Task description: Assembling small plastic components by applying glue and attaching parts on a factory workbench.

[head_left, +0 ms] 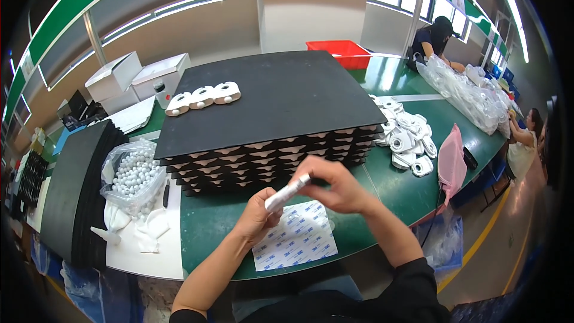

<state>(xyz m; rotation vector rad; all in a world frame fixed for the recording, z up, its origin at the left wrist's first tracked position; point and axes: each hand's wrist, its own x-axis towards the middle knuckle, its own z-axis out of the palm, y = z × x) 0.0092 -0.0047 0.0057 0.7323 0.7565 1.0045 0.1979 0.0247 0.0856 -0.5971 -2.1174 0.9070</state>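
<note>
Over the table's front part, my left hand (261,215) and my right hand (333,186) hold a small white plastic part (287,193) between them, turned edge-on. The left fingers grip its lower end. My right fingers close on its upper end and partly hide it. Below lies a white sheet with blue print (296,242), which looks like adhesive backing. Just beyond my hands stands a stack of black boards (281,98), with white parts showing between the layers. Three white parts (203,98) sit in a row on its top, at the left.
Loose white plastic parts (411,137) lie heaped right of the stack, beside a pink bag (452,158). At left are a bag of white balls (135,172) and leaning black boards (75,191). A red bin (339,51) stands behind. A co-worker (439,39) handles clear bags (466,93).
</note>
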